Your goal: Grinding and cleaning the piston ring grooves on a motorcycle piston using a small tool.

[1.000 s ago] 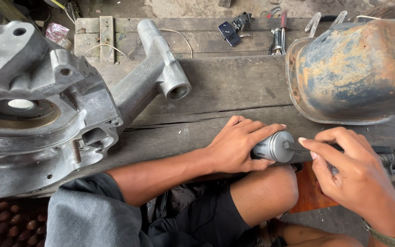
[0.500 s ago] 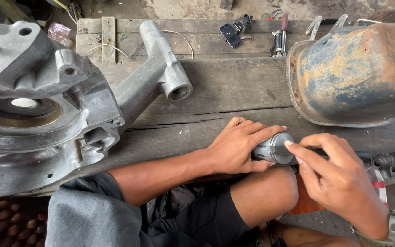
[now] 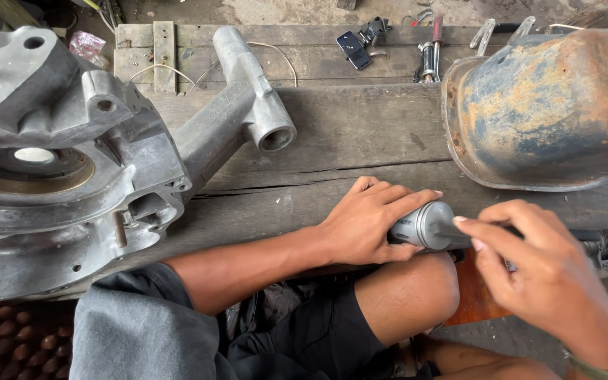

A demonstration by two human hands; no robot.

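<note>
Aluminium engine casing (image 3: 72, 162) fills nine o'clock of the plank bench (image 3: 346, 134); a rusty tank (image 3: 550, 105) sits at two o'clock. At five o'clock, above the knee, the left hand (image 3: 367, 222) clasps a small grey cylinder (image 3: 427, 225). The right hand (image 3: 543, 274) pinches its dark end. Greasy fingers could let it twist loose and drop.

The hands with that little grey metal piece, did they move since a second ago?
A little. The right hand slid left along the dark rod, so its fingers now touch the end of the grey metal cylinder. The left hand stayed wrapped around the cylinder. The big engine casing and rusty tank did not move.
</note>
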